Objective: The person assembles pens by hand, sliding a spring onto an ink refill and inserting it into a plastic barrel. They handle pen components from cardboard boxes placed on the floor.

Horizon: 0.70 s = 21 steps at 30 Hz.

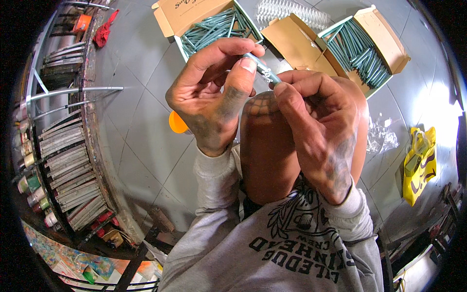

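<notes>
Between my two hands, above my knees, is a slim teal pen-like tube (pixel 269 74) with white printing on its side. My left hand (pixel 216 90) pinches its upper left end between thumb and fingers. My right hand (pixel 321 114) grips its lower right end with thumb and forefinger. The tube slants down to the right. Beyond my left hand, an open cardboard box (pixel 168 17) holds a heap of similar teal tubes (pixel 214 31). To the right, a second open box (pixel 389 39) is filled with more teal tubes (pixel 357 53).
Clear plastic spiky-looking pieces (pixel 292 13) lie behind the boxes. An orange round object (pixel 178 122) is on the tiled floor (pixel 146 131). Crumpled clear plastic (pixel 382 134) and a yellow bag (pixel 419 165) lie at right. A rack of stacked frames (pixel 68 151) stands along the left.
</notes>
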Tool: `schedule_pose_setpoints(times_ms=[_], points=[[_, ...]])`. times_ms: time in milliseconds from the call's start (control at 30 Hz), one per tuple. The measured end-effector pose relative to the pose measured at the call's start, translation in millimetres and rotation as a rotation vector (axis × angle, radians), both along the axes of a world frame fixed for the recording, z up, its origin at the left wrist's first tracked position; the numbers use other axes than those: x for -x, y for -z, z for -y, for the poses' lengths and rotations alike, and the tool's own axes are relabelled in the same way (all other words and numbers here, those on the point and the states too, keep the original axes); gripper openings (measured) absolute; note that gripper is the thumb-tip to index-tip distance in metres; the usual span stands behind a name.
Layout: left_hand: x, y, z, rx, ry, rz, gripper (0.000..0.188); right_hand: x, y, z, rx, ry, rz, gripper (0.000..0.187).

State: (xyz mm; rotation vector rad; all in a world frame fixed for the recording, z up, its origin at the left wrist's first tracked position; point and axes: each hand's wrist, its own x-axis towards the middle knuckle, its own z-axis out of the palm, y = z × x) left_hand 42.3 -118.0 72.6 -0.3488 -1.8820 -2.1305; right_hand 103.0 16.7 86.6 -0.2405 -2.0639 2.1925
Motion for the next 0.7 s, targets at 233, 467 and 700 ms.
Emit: schedule_pose_setpoints(times_ms=[233,467,700], points=[[-0.1,4.0,-2.4,-0.014,-0.015,-0.002,0.026,4.3,7.9,10.1,-0.007,0.139,-0.083,0.012],[-6.1,9.8,-1.2,0.03,0.024,-0.021,0.039,6.2,22.2,15.5,0.01,0.196,-0.207,0.011],[-17.4,12.1,-11.3,0.0,-0.131,0.024,0.03,4.0,9.0,10.8,-0.24,0.179,-0.214,0.01]])
